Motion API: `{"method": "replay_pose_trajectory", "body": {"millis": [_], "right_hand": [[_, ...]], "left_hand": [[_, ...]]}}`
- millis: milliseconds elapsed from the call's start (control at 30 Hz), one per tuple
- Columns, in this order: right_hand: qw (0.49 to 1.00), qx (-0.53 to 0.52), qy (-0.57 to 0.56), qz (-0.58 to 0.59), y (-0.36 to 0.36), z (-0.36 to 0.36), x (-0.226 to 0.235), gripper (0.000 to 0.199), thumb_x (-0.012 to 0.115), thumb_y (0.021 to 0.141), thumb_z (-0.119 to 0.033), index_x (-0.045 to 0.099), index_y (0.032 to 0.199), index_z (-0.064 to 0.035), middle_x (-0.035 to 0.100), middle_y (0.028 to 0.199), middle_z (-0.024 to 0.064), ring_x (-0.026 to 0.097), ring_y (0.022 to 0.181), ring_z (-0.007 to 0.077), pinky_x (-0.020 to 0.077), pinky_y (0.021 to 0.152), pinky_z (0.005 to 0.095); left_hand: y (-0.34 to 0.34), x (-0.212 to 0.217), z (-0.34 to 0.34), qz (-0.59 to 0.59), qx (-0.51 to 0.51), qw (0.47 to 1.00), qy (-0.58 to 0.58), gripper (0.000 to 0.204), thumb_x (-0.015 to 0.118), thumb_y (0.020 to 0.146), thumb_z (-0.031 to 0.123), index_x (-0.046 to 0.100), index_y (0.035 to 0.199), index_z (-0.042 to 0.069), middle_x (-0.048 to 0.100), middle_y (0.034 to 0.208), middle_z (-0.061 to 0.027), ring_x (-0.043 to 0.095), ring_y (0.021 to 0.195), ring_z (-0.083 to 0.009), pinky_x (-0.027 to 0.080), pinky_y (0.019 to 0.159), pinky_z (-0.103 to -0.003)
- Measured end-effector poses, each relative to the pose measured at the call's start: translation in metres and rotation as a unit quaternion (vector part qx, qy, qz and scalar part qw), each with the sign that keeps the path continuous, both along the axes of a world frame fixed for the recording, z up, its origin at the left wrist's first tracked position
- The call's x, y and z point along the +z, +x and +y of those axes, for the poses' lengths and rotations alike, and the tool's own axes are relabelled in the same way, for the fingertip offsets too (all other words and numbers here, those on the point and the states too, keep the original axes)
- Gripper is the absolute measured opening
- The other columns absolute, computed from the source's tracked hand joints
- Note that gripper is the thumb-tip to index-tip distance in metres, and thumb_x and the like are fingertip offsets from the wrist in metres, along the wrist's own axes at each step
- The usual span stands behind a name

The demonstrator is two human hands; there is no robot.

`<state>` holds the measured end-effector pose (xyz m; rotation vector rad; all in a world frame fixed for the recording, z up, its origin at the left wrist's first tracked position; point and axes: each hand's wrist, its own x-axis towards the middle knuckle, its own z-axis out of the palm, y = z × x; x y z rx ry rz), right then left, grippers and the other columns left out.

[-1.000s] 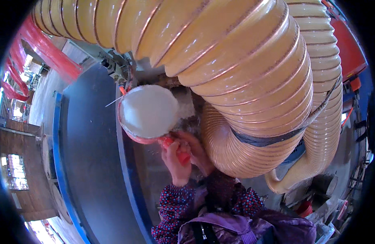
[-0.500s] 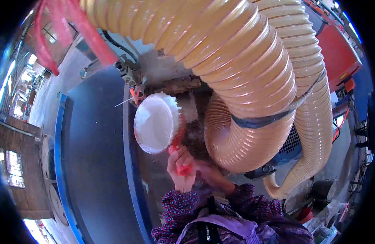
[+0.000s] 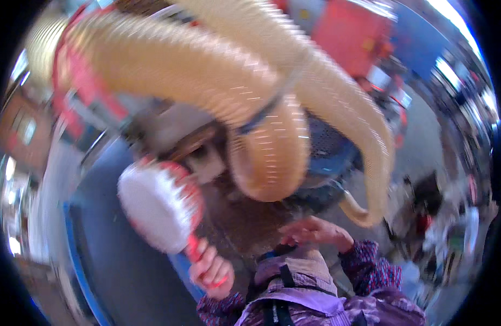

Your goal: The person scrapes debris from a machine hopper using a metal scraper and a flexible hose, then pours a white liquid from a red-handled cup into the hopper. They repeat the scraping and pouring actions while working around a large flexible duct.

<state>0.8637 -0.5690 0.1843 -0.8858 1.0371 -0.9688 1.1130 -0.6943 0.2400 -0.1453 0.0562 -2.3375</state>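
My left hand (image 3: 212, 271) is closed around the handle of a red plastic scoop (image 3: 193, 247). White material coats the scoop's round bowl and clings raggedly to its rim; blur hides whether the bowl holds more of it. The scoop is tilted over the right edge of a dark panel (image 3: 120, 233) with blue edging. In front of my waist, my right hand (image 3: 313, 231) is held with its fingers stretched out and nothing visible in them. Beyond the hands hangs a thick, ribbed, amber hose (image 3: 269, 157), with a dark strap around it.
A second ribbed hose (image 3: 364, 141) bends down at the right. Red strips (image 3: 87, 76) hang from the hose at the upper left. Behind stands a red box-shaped machine part (image 3: 353, 38). Plastic bags and clutter (image 3: 440, 239) lie on the floor at the right.
The view has swung to the right. My left hand has carried the scoop left, over the dark panel. My right hand has come away from beside the left and is stretched out.
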Motion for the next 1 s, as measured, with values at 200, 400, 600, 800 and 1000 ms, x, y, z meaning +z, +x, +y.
{"method": "replay_pose_trajectory", "body": {"millis": [200,400,600,800,1000], "right_hand": [[0.971,-0.037,-0.177,0.157,-0.063,0.051,-0.008,0.043,0.047,0.085,-0.026,0.049,0.12,0.0006,0.063,0.099,0.0082,0.058,0.079,0.013,0.0483,0.066,0.026],[0.957,-0.203,-0.097,0.182,-0.114,0.131,0.007,0.039,0.049,0.081,-0.019,0.053,0.113,0.0032,0.064,0.09,0.0063,0.059,0.072,0.0114,0.0492,0.06,0.0256],[0.871,-0.456,-0.041,0.179,-0.175,0.198,-0.046,0.023,0.053,0.074,-0.014,0.06,0.089,0.0023,0.062,0.073,0.0062,0.059,0.061,0.012,0.0502,0.052,0.0265],[0.742,-0.64,0.021,0.199,-0.231,0.266,-0.068,0.026,0.054,0.07,-0.013,0.062,0.088,0.0033,0.06,0.069,0.0085,0.059,0.062,0.0146,0.0492,0.052,0.0292],[0.585,-0.75,0.148,0.272,-0.275,0.377,-0.117,0.022,0.051,0.065,-0.009,0.064,0.079,0.0013,0.062,0.067,0.0126,0.06,0.059,0.0192,0.0503,0.054,0.0329]], "left_hand": [[-0.007,0.039,0.028,-0.043,-0.107,0.986,-0.12,0.019,0.047,0.08,0.002,0.036,0.095,0.005,0.043,0.069,-0.0022,0.047,0.048,-0.0102,0.041,0.048,-0.026],[-0.035,0.071,0.082,-0.125,-0.185,0.937,-0.269,0.02,0.049,0.078,-0.001,0.037,0.092,0.004,0.042,0.066,-0.0019,0.044,0.045,-0.01,0.039,0.043,-0.024],[-0.107,0.077,0.127,-0.109,-0.31,0.89,-0.317,0.021,0.051,0.076,-0.005,0.038,0.089,0.004,0.042,0.064,-0.0017,0.041,0.042,-0.0097,0.038,0.039,-0.022],[-0.238,0.055,0.181,0.002,-0.506,0.849,-0.152,0.02,0.051,0.08,0.0,0.036,0.094,0.002,0.044,0.064,-0.0051,0.047,0.045,-0.0139,0.042,0.044,-0.026],[-0.342,0.015,0.264,-0.037,-0.623,0.781,-0.022,0.019,0.044,0.083,0.006,0.033,0.099,0.003,0.042,0.072,-0.0043,0.052,0.057,-0.0145,0.043,0.056,-0.031]]}}
